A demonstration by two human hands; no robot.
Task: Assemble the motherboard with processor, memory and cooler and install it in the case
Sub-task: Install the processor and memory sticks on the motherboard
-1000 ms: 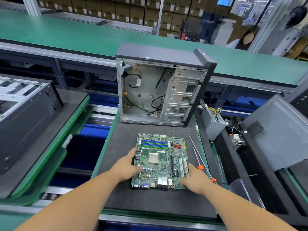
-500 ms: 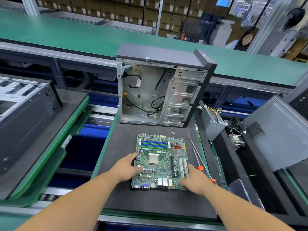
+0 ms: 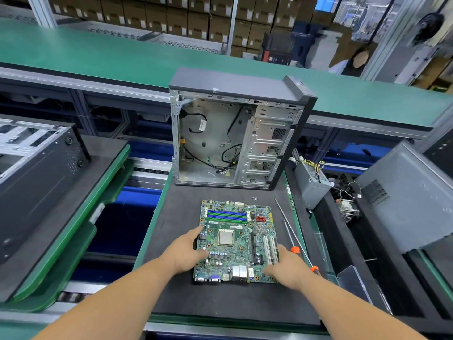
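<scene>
Motherboard (image 3: 236,241) lies flat on bench mat (image 3: 176,217), just before open case (image 3: 235,141). Left hand (image 3: 187,252) & right hand (image 3: 288,267) rest open-fingered on its side edges. Board's light, stiff, fragile: lift by edges, avoid CPU (image 3: 225,237).

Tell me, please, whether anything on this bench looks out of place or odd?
Only small things: a few loose screws lie on the mat between the motherboard and the open case, where they could roll off. Nothing looks damaged.
</scene>
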